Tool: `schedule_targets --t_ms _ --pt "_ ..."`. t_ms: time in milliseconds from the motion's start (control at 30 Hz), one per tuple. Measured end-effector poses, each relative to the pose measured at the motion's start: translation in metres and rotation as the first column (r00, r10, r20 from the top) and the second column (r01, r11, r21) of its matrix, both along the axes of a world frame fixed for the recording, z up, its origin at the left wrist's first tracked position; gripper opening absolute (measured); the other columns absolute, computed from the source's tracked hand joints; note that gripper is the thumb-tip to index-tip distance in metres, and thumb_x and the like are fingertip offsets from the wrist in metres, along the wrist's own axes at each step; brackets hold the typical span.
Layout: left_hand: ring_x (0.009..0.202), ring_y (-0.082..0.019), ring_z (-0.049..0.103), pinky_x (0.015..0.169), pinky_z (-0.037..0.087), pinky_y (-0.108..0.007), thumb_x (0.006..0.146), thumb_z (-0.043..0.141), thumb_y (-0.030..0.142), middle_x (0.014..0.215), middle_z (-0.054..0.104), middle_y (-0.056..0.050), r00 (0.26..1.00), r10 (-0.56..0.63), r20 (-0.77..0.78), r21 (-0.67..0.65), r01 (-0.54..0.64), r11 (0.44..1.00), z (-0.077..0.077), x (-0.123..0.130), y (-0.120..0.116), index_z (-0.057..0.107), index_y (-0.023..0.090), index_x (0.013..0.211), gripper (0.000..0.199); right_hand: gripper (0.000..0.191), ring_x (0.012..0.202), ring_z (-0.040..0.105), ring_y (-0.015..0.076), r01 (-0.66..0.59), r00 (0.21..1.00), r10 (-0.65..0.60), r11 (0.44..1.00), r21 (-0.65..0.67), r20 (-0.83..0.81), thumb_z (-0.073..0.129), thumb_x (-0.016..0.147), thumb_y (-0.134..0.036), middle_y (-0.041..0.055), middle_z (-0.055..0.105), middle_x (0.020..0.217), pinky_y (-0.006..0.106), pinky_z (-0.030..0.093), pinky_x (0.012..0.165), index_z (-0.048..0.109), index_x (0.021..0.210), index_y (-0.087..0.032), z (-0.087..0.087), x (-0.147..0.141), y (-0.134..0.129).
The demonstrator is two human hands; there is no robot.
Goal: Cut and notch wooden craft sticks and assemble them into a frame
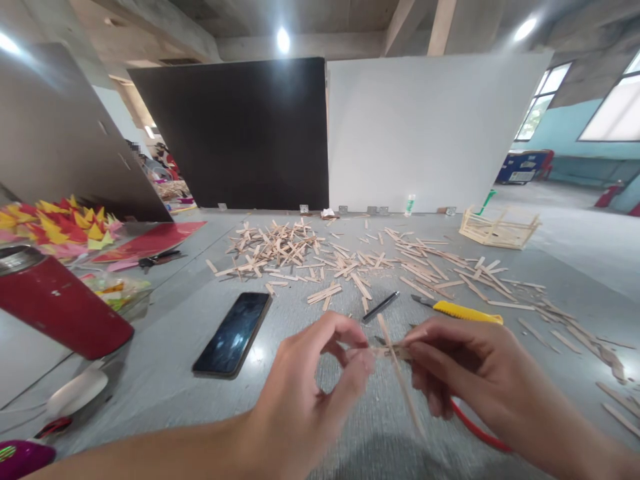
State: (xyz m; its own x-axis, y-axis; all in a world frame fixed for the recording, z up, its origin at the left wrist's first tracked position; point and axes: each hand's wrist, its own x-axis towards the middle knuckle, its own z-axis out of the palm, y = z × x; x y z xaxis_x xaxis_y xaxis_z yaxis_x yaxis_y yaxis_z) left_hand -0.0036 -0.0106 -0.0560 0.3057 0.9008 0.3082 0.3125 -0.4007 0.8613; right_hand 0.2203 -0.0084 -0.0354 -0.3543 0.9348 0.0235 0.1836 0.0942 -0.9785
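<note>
Between the left hand [313,380] and the right hand [465,360], a cross of pale, flat wooden strips [404,387] is held above a grey, smooth-topped surface [170,333].

Right fingers pinch the crosspiece; left fingers curl at its other end, too blurred to confirm a grip. The longer strip slants fore-and-aft, just left of the nearer right fingers; a slim black pen [381,307] lies beyond.

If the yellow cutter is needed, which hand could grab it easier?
Probably the right hand: the yellow cutter lies just beyond it, while the left hand is farther across, nearer the phone. The right is pinching thin sticks, though.
</note>
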Motion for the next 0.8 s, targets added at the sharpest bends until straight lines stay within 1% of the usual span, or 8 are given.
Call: schedule_targets --t_ms 67,167,233,300,400,467,600,800 --pt "0.069 -0.014 0.062 0.046 0.038 -0.019 0.104 0.052 0.041 0.075 0.066 -0.001 0.993 -0.066 -0.093 -0.117 0.055 0.992 0.004 0.000 0.000 0.062 0.020 0.087 0.029 0.029 0.053 0.061 0.0084 -0.011 0.997 0.006 0.998 0.065 0.075 0.061 0.102 -0.042 -0.0016 0.066 0.068 0.017 0.051 0.051 0.072 0.088 -0.020 -0.004 0.001 -0.001" --pt "0.056 -0.011 0.054 0.053 0.038 -0.021 0.109 0.039 0.042 0.060 0.060 0.001 0.962 -0.204 -0.182 -0.250 0.155 0.956 0.005 0.001 0.001 0.056 0.019 0.071 0.048 0.027 0.055 0.063 0.0106 -0.010 0.975 -0.030 0.984 0.179 0.218 0.056 0.104 -0.043 -0.0009 0.069 0.070 0.019 0.053 0.052 0.071 0.098 -0.022 -0.012 0.003 -0.004" --pt "0.052 -0.010 0.051 0.055 0.038 -0.022 0.109 0.038 0.041 0.058 0.059 0.002 0.965 -0.186 -0.185 -0.253 0.136 0.958 0.004 0.003 0.001 0.055 0.019 0.070 0.048 0.024 0.053 0.065 0.0126 0.082 0.941 -0.175 0.948 0.308 0.288 0.057 0.103 -0.045 -0.0005 0.072 0.073 0.022 0.055 0.051 0.064 0.112 -0.023 -0.017 0.003 -0.009" --pt "0.051 -0.011 0.050 0.054 0.036 -0.023 0.108 0.040 0.040 0.059 0.061 0.002 0.974 -0.140 -0.176 -0.220 0.100 0.970 0.003 0.005 0.001 0.057 0.019 0.073 0.045 0.033 0.049 0.065 0.0135 0.148 0.882 -0.340 0.858 0.491 0.327 0.064 0.098 -0.049 0.0000 0.074 0.076 0.023 0.055 0.047 0.055 0.117 -0.024 -0.022 0.001 -0.016" --pt "0.052 -0.010 0.049 0.054 0.037 -0.022 0.108 0.042 0.037 0.062 0.061 0.002 0.977 -0.141 -0.159 -0.184 0.111 0.977 0.002 0.006 0.000 0.060 0.018 0.078 0.039 0.028 0.044 0.064 0.0129 -0.005 0.823 -0.398 0.709 0.705 0.406 0.068 0.095 -0.048 -0.0021 0.073 0.075 0.024 0.053 0.044 0.056 0.105 -0.026 -0.027 -0.003 -0.027" --pt "0.054 -0.010 0.050 0.056 0.038 -0.022 0.108 0.042 0.034 0.064 0.061 0.002 0.975 -0.153 -0.159 -0.141 0.131 0.981 -0.001 0.006 -0.001 0.061 0.018 0.083 0.034 0.022 0.044 0.065 0.0127 -0.096 0.825 -0.363 0.665 0.741 0.433 0.062 0.098 -0.048 -0.0036 0.072 0.072 0.024 0.054 0.044 0.059 0.104 -0.026 -0.028 -0.005 -0.032" --pt "0.057 -0.010 0.052 0.059 0.039 -0.022 0.108 0.039 0.028 0.069 0.060 0.003 0.965 -0.143 -0.219 -0.001 0.147 0.989 -0.010 0.003 -0.001 0.058 0.019 0.088 0.029 0.036 0.046 0.063 0.0137 -0.078 0.829 -0.403 0.603 0.794 0.388 0.061 0.098 -0.053 -0.0025 0.072 0.075 0.026 0.055 0.044 0.055 0.120 -0.025 -0.030 -0.007 -0.035" --pt "0.060 -0.012 0.057 0.059 0.040 -0.023 0.106 0.040 0.027 0.072 0.065 0.000 0.950 -0.164 -0.267 0.044 0.182 0.982 -0.013 0.004 -0.004 0.059 0.019 0.094 0.024 0.025 0.080 0.079 0.0208 -0.325 0.812 -0.331 0.426 0.844 0.480 0.044 0.105 -0.013 0.0073 0.081 0.101 0.028 0.066 0.066 0.059 0.123 -0.018 -0.034 -0.004 -0.030"
